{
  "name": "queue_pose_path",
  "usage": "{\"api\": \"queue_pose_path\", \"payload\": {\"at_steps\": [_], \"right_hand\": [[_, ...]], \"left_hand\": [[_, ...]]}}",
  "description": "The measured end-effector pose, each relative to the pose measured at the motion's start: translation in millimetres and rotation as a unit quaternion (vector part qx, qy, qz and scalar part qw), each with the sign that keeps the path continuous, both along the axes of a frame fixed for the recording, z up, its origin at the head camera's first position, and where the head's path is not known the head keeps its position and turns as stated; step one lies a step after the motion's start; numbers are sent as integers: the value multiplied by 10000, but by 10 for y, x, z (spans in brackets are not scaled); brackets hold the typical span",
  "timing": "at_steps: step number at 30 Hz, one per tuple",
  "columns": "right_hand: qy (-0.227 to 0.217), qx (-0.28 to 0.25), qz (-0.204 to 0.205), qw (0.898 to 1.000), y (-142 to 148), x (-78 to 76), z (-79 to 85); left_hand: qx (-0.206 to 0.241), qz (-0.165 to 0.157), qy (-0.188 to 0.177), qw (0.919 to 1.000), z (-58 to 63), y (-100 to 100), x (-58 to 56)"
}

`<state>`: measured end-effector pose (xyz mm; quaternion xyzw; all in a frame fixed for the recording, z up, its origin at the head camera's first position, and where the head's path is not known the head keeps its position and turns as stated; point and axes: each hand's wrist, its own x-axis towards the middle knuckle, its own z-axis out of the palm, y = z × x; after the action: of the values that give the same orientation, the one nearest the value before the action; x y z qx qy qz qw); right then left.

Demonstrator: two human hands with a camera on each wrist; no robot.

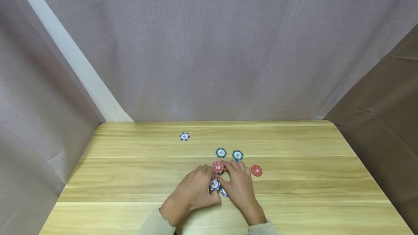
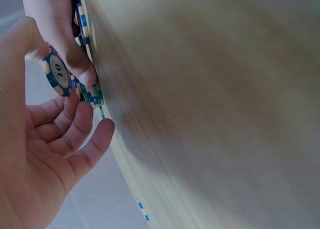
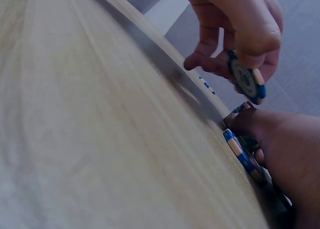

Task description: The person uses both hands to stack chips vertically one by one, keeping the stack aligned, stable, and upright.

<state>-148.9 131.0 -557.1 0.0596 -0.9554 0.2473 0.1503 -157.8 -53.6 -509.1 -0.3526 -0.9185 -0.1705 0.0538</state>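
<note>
The left hand (image 1: 196, 188) has thumb and fingers clamped on a blue chip (image 1: 214, 184), raised clear of the desk (image 1: 114, 177). Being round, it has no long axis to speak of; what counts, I'd judge, is its tilt, the face aslant rather than level with the wood.

The red chip (image 1: 218, 168) lies just past it, toward the desk's far edge and a touch toward the right edge. The right hand (image 1: 240, 184) is the nearer to that one, forefinger and thumb closed about it, though I can't tell how firm that grip is. The right thumb's tip also comes close beside the blue chip; whether they touch, I can't say.

A lower chip (image 1: 224, 192) peeks out on the near side, partly covered by the right hand, and a green chip (image 1: 221, 152) lies beyond the red one.
</note>
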Motion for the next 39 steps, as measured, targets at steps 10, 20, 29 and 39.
{"api": "queue_pose_path", "payload": {"at_steps": [10, 20, 29, 39], "right_hand": [[-87, -98, 11, 9999, -1, -6, -10], [-120, -27, 52, 9999, -27, -22, -8], [-168, -15, -77, 9998, 88, 5, 11], [-150, -23, -47, 9999, 96, 7, 7]], "left_hand": [[207, 168, 339, 9991, 52, 28, -183], [48, 213, 295, 9993, 38, 59, -362], [94, 284, -326, 9990, 11, 185, -388], [13, 338, -325, 9989, 22, 212, -369]]}}
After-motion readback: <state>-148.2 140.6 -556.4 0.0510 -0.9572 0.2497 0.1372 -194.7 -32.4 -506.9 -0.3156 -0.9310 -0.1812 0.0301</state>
